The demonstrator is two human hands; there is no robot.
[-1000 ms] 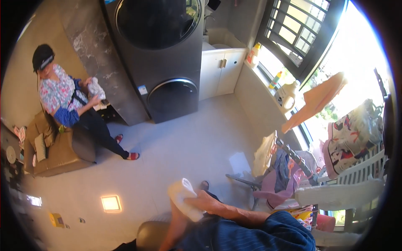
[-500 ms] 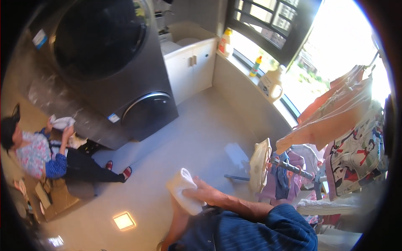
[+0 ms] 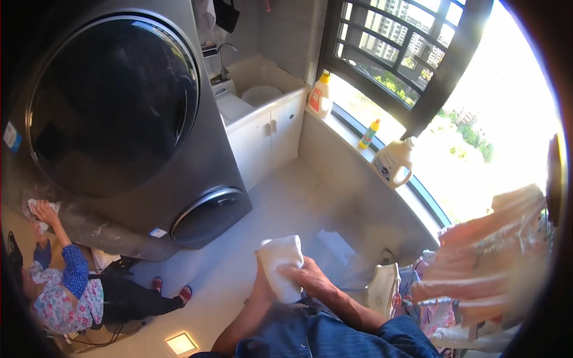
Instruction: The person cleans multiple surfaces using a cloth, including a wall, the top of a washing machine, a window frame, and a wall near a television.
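A folded white cloth is held upright in front of my body, between both hands. My left hand grips it from the left side, its fingers mostly hidden behind the cloth. On the other side, my right hand is closed on it, with the thumb lying across its front face. Off to the left, another person in a floral top with blue sleeves presses a white cloth against the soapy-looking side of a dark grey washing machine.
Beyond the machine is a sink cabinet with a tap. On the window ledge stand a red-labelled bottle, a small yellow bottle and a large detergent jug. Hanging laundry fills the right side.
The white cloth is now more upright, and my hands have shifted slightly right in view. My view has turned. The other person has leaned over and put their cloth to the machine.
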